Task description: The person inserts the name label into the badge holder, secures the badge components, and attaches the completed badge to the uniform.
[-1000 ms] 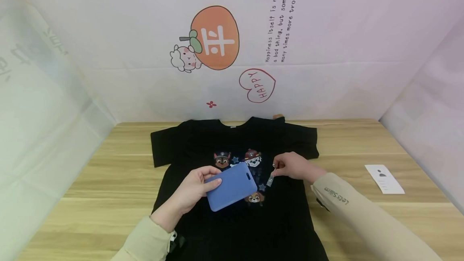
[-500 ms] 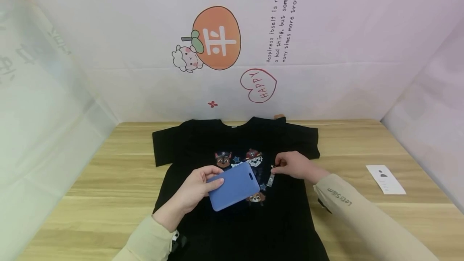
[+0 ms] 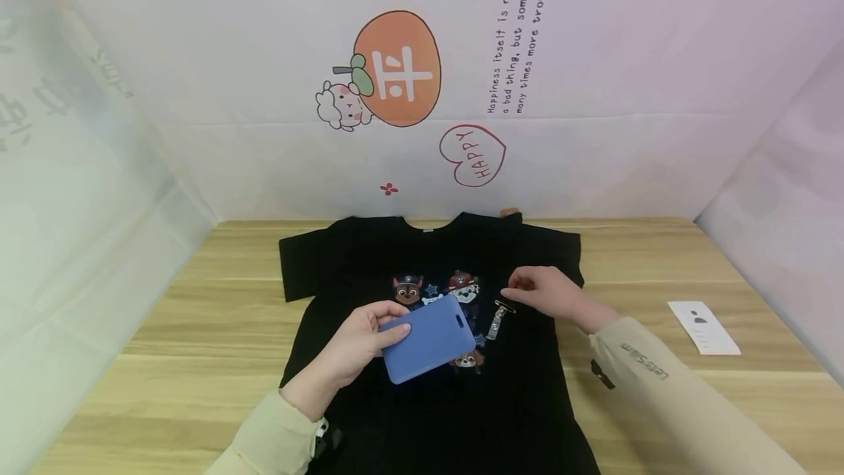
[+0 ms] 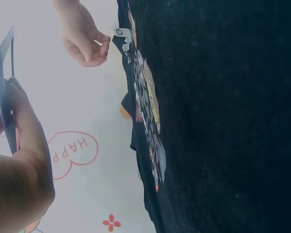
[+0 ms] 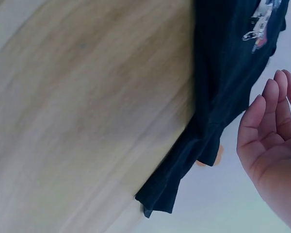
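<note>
Landmark: black T-shirt (image 3: 455, 416), lying flat on the wooden table (image 3: 184, 358). Left hand (image 3: 356, 339) is reaching in over the shirt's left side, pinching the blue card holder (image 3: 428, 339): thumb is pressing across the upper face, fingers are going behind it. Holder is sitting raised over the shirt's middle, its slotted end pointing away from the left fingers toward the shirt's right side. Metal-and-clear badge clip (image 3: 495, 323) is resting against the shirt's right chest, just short of the right thumb tip; can't tell if they're touching. Right hand (image 3: 543, 292) is hovering over that same chest area, fingers loosely bent and gripping nothing. White card (image 3: 704, 328) is lying right of the shirt, apart from it. Printed backdrop (image 3: 593, 57) is standing behind the shirt's collar.
</note>
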{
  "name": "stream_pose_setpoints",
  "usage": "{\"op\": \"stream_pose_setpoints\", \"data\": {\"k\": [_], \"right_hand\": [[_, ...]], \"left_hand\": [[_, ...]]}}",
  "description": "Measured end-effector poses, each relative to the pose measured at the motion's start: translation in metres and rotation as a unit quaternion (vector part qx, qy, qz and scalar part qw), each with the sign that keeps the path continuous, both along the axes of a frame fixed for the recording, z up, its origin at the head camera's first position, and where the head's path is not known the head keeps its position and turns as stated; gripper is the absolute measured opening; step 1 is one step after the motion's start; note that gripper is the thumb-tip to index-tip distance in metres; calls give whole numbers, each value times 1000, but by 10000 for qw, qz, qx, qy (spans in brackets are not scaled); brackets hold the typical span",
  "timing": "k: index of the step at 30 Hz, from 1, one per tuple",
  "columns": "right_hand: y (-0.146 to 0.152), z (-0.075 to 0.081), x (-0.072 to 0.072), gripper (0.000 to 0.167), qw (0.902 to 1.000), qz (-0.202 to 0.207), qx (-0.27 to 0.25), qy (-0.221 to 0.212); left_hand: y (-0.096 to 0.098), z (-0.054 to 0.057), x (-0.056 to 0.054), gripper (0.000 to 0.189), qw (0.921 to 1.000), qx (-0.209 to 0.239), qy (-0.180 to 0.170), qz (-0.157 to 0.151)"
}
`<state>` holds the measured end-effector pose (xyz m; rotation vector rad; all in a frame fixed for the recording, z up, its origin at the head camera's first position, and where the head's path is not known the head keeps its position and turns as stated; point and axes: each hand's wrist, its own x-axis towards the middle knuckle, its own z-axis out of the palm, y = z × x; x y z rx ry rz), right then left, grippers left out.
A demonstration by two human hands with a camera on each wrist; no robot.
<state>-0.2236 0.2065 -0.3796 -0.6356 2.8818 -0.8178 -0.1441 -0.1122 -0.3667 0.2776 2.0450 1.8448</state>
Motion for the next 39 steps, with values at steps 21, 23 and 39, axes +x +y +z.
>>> {"op": "stream_pose_setpoints", "data": {"k": [21,23,39], "right_hand": [[0,14,36,19,9938,41,-1060,-337],[-2,16,38,20,9922,62,-1189,-377],[-19,28,60,29,9512,346,-2714,-1425]], "left_hand": [[9,0,0,26,10000,-39,-35,-63],[10,-1,-1,26,10000,-52,-24,-78],[16,-2,1,27,9999,19,-38,-162]]}}
